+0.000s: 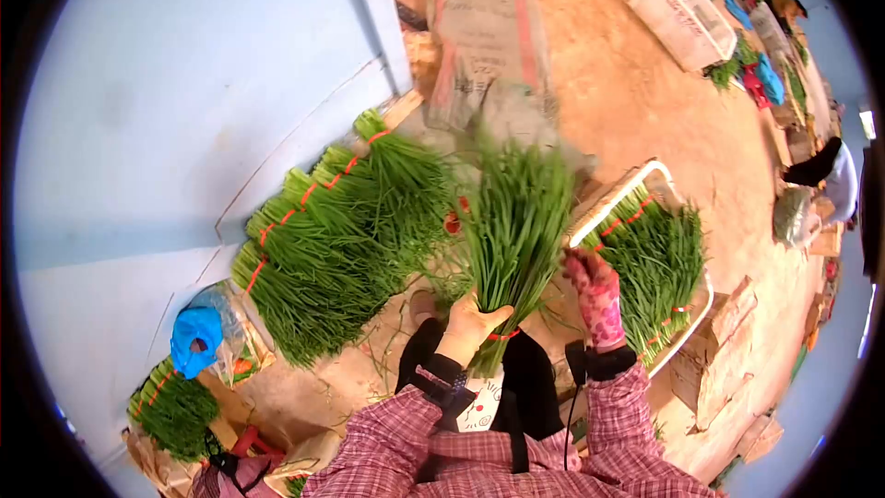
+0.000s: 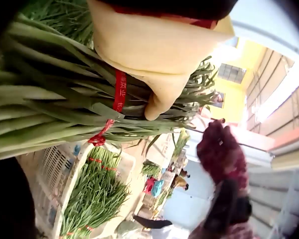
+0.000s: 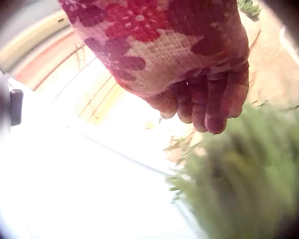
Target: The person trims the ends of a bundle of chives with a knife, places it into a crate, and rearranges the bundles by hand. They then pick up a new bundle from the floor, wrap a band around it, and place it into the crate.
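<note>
My left hand [image 1: 470,323], in a cream glove, grips a large bunch of garlic chives [image 1: 516,231] near its tied end, leaves fanning forward. A printed red band [image 2: 120,92] circles the bunch, knotted in the left wrist view, beside the thumb. My right hand [image 1: 597,295], in a red floral glove, hovers to the right of the leaves by a white crate [image 1: 662,169]. Its fingers [image 3: 217,117] hang loosely curled in the right wrist view, and no object shows in them. The leaves below it are blurred there. More tied chives [image 1: 650,258] lie inside the crate.
Several red-tied chive bunches [image 1: 341,258] line the wall at left. Beyond the held bunch lies a printed woven sack [image 1: 489,46]. A blue bag [image 1: 195,341] sits at lower left, cardboard [image 1: 714,350] at right. Another white crate [image 1: 682,14] and a person [image 1: 834,175] are farther off.
</note>
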A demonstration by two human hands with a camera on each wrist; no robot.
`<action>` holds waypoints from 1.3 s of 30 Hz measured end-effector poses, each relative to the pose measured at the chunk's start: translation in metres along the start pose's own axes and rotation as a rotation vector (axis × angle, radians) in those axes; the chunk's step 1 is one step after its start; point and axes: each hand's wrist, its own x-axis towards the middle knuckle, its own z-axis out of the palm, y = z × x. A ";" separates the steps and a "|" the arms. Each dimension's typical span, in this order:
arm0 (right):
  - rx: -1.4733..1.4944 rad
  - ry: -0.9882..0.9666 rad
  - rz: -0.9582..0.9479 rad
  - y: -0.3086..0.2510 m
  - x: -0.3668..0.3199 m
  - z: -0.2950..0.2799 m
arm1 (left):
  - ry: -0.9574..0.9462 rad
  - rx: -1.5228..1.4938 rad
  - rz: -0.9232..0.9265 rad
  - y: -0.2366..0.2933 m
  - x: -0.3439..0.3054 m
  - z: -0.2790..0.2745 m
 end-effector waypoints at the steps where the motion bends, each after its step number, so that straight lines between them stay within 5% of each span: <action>1: 0.082 -0.034 -0.037 -0.056 0.003 0.000 | -0.036 0.064 -0.009 0.008 -0.003 0.002; 3: 0.123 0.026 -0.107 -0.133 0.023 0.015 | -0.116 0.273 -0.025 0.049 -0.009 0.004; 6: -0.172 0.215 -0.054 -0.123 0.080 0.020 | -0.172 0.678 0.086 0.093 -0.024 0.008; 8: -0.375 0.011 -0.004 -0.097 0.112 0.014 | -0.197 0.801 0.126 0.103 -0.032 0.008; 9: -0.410 -0.221 -0.244 -0.077 0.124 0.007 | -0.215 0.794 0.095 0.107 -0.035 0.006; 12: 0.004 -0.369 0.103 -0.063 0.126 0.023 | -0.272 0.906 0.042 0.117 -0.043 -0.002; 13: -0.126 -0.381 0.243 -0.110 0.106 0.022 | -0.272 0.969 0.084 0.110 -0.043 -0.007; 16: -0.127 -0.391 -0.256 -0.116 0.078 0.044 | -0.303 1.226 0.141 0.093 -0.037 -0.019; 19: 0.177 -0.589 -0.480 -0.170 0.017 0.060 | -0.349 1.366 0.052 0.077 -0.025 -0.033; 20: 0.343 -0.635 -0.298 -0.165 0.003 0.061 | -0.393 1.485 -0.066 0.080 -0.017 -0.031; 21: 0.513 -0.650 -0.112 -0.160 -0.012 0.063 | -0.343 1.456 -0.030 0.074 -0.019 -0.039; 26: -0.859 -0.529 0.049 -0.049 -0.053 0.071 | -0.386 1.505 -0.194 0.078 -0.002 -0.057; 29: -0.761 -0.584 -0.096 -0.054 -0.087 0.084 | -0.354 1.517 -0.158 0.078 0.004 -0.066; 30: -0.857 -0.653 0.060 -0.060 -0.089 0.095 | -0.354 1.503 -0.164 0.078 0.006 -0.070; 35: -0.660 -0.537 0.162 -0.076 -0.105 0.112 | -0.346 1.415 -0.257 0.082 0.016 -0.090; 38: -0.628 -0.464 0.275 -0.086 -0.113 0.100 | -0.236 1.140 -0.103 0.068 0.018 -0.113; 39: -0.637 -0.453 0.270 -0.077 -0.119 0.097 | -0.238 0.993 -0.298 0.075 0.025 -0.112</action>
